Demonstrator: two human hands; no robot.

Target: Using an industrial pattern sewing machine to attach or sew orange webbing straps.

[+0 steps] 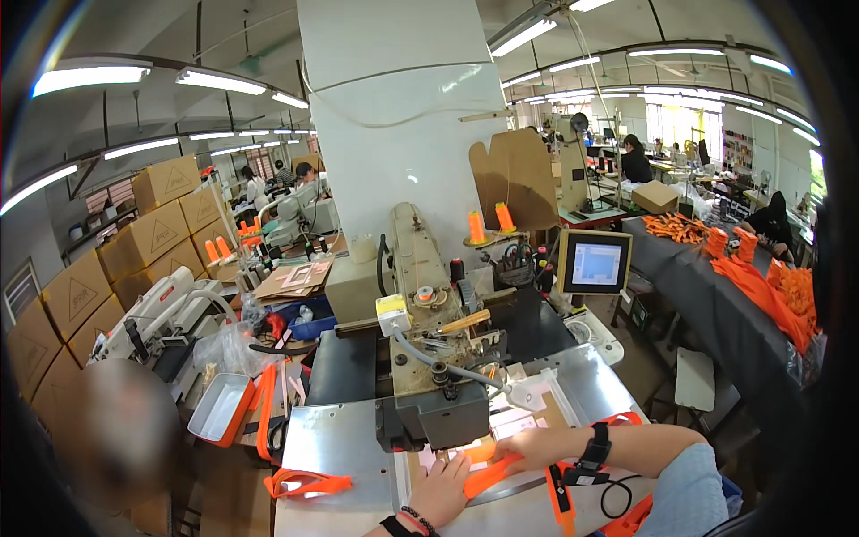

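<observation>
Just under the head of the sewing machine (431,413), my right hand (532,447) has its fingers closed on an orange fabric strip (485,480). My left hand (437,490) lies beside that strip with its fingers apart, on a flat template (404,474) with pale pieces. A loose orange loop (309,483) rests on the steel plate (331,430) to the left. Near my right wrist are a long orange piece with a black patch (562,506) and a thin black cord. Part of the template is hidden by the machine and my hands.
An orange-rimmed white tray (215,407), strips and scissors (276,437) lie left. A monitor (593,261) stands behind right. A dark table (716,313) holds orange piles. Stacked boxes (67,295) line the far left, beside a blurred area. Co-workers (635,161) sit farther back.
</observation>
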